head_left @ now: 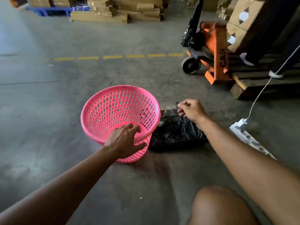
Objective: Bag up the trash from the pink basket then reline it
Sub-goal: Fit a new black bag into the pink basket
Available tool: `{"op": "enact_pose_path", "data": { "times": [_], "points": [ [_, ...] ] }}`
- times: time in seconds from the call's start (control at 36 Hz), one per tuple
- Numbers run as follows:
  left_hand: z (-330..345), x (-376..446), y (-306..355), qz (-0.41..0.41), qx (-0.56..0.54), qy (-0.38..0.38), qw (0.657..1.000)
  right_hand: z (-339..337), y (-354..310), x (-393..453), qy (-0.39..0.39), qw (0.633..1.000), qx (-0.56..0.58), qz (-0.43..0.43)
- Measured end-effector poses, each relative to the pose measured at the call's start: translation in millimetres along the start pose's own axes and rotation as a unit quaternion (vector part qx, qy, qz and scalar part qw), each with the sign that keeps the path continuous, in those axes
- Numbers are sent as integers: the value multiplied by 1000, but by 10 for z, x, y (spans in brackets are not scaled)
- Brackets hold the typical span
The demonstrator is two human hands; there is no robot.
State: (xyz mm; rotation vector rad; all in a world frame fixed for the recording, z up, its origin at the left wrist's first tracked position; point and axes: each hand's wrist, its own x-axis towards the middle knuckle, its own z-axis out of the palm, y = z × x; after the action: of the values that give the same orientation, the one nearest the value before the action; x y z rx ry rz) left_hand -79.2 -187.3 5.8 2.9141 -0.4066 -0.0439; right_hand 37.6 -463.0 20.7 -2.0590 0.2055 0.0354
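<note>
Pink basket [120, 111] stood on concrete floor [48, 119], tilted, mouth toward camera, no liner visible inside. Left hand [125, 140] lay on near rim, fingers spread, thumb outside wall. Black trash bag [175, 133] lay on floor touching basket's right side. Right hand [191, 110] curled into fist, pinching top of bag at far end. Orange pallet jack [214, 51] far right; white power strip [240, 127] right of bag.
</note>
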Motion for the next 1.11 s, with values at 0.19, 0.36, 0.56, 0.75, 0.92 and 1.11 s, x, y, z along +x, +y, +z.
{"op": "enact_pose_path", "data": {
  "times": [0.19,0.36,0.56,0.75,0.92,1.11],
  "points": [
    [251,90,-17,-42,31,-34,998,145,1522,125,75,936,112,326],
    [289,122,-61,-49,56,-30,997,517,2022,130,-10,840,266,473],
    [287,94,9,-93,56,-32,994,842,1935,467,-23,811,322,488],
    [231,116,15,-83,64,-31,994,882,1978,652,-9,811,314,493],
    [222,82,-14,-83,48,-31,995,755,1922,739,34,848,332,411],
    [178,15,-131,-94,35,-19,995,518,1985,1026,57,867,359,340]
  ]
}}
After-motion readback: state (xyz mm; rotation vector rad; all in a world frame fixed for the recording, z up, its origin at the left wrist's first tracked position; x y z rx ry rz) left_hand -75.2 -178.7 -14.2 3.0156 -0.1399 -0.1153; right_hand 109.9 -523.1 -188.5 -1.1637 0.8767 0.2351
